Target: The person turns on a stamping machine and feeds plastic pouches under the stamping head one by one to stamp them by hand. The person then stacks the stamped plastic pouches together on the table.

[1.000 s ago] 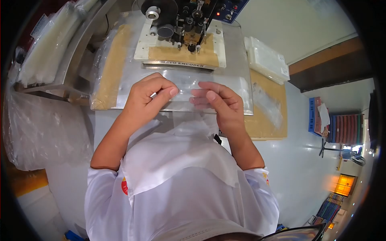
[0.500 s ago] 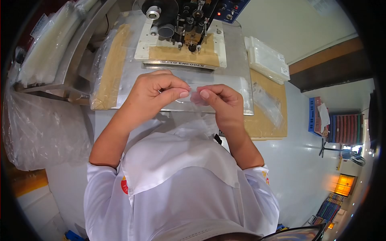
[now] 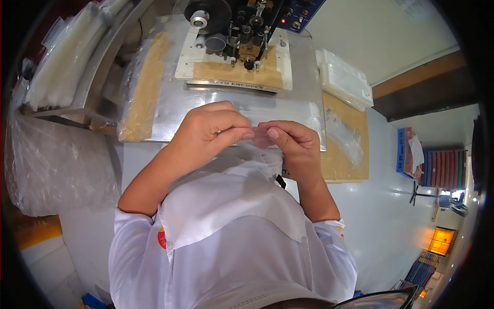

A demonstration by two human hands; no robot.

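Head view: a thin, clear plastic film (image 3: 261,138) is held in front of a white garment (image 3: 231,268), near the front edge of a grey metal table (image 3: 303,56). It is pinched between thumb and fingers of the left hand (image 3: 210,127) and of the right hand (image 3: 297,144). On the table, a black machine on a white base (image 3: 284,72) is set. At left, brown paper (image 3: 146,87) is covered by clear plastic, and bundled clear plastic sleeves (image 3: 59,67) are piled on a steel rack (image 3: 96,82). At right, a stack of milky plastic bags (image 3: 342,80) is seen by a flat tan board (image 3: 342,172); beyond, pale floor (image 3: 386,216). "ENCODER" can be read on the machine's front, preceded by what looks like "METO"; the print on the stack's white label (image 3: 366,95) is too small.
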